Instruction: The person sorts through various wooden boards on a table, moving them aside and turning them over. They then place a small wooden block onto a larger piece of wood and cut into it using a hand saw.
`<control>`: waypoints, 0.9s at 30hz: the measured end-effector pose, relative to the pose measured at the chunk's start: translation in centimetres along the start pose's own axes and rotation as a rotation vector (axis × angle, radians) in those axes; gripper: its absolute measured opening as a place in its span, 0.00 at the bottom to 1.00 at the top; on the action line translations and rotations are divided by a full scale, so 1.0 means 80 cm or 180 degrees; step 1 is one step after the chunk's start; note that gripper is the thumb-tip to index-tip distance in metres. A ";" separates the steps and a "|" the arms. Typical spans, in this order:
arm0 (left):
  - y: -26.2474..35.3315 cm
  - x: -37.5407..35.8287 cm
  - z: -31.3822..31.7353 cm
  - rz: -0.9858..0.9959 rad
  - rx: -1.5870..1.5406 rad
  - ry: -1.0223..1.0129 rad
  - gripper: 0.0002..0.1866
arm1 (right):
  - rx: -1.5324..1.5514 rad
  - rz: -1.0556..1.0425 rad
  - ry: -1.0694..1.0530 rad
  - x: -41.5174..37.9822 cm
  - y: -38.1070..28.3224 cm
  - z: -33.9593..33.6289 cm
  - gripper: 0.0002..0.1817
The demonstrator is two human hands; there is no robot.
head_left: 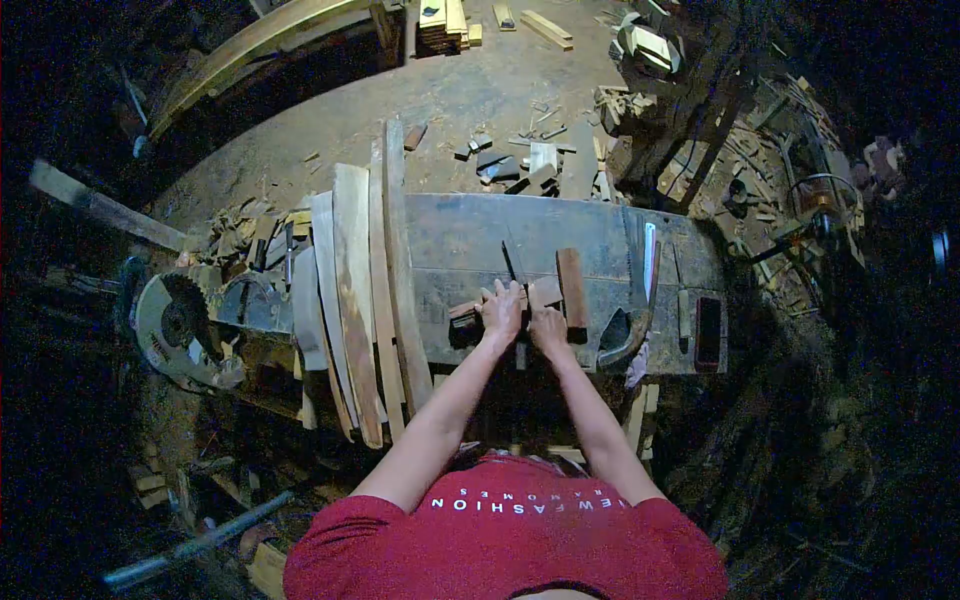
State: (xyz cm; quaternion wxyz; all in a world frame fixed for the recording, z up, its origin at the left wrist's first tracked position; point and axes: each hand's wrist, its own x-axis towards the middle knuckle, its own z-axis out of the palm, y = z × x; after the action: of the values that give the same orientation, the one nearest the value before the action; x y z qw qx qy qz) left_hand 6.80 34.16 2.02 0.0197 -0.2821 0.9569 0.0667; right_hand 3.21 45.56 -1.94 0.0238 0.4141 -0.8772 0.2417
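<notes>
At the middle of the dark workbench (470, 235), my two hands are close together around small wood pieces. My left hand (501, 314) bears down on a reddish-brown wood block (464, 309), its fingers curving over it and partly spread. My right hand (548, 328) is closed at the near end of a small pale wood block (545, 292). Just beyond my left fingertips a thin dark blade (508, 260) stands in the bench top, seen edge-on. A longer reddish-brown block (571, 290) lies right of my right hand. My fingers hide where the small pieces meet.
Long rough boards (358, 280) lie across the bench on the left, beside a circular saw blade (182, 318). On the right are a curved-handled tool (630, 340) and a phone (708, 331). Wood offcuts (543, 158) litter the floor beyond.
</notes>
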 end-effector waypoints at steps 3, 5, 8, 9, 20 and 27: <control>-0.004 0.000 0.009 0.0004 -0.0076 0.0007 0.18 | 0.0043 0.0112 -0.0141 -0.018 -0.010 -0.027 0.35; -0.005 -0.001 0.013 0.0016 -0.0069 0.0031 0.19 | 0.0187 0.0600 -0.0782 -0.046 -0.027 -0.061 0.36; -0.004 0.001 0.015 -0.0018 -0.0047 -0.0015 0.19 | -0.0020 0.0287 -0.0328 -0.091 -0.024 -0.077 0.38; -0.003 0.002 0.015 -0.0053 -0.0082 -0.0004 0.19 | 0.0063 0.0471 -0.0513 -0.094 -0.024 -0.080 0.39; -0.006 0.002 0.010 0.0067 -0.0220 0.0091 0.15 | 0.0288 0.0478 -0.0394 0.001 -0.019 -0.034 0.41; -0.006 0.005 0.022 0.0040 -0.0314 -0.0012 0.16 | 0.0154 0.0696 -0.0695 -0.099 -0.027 -0.070 0.45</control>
State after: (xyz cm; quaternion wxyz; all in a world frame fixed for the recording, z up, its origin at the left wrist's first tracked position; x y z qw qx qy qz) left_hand 6.75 33.77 0.22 0.0072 -0.2766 0.9541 0.1144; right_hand 9.13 52.54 1.98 -0.1082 0.3404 -0.9084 0.2175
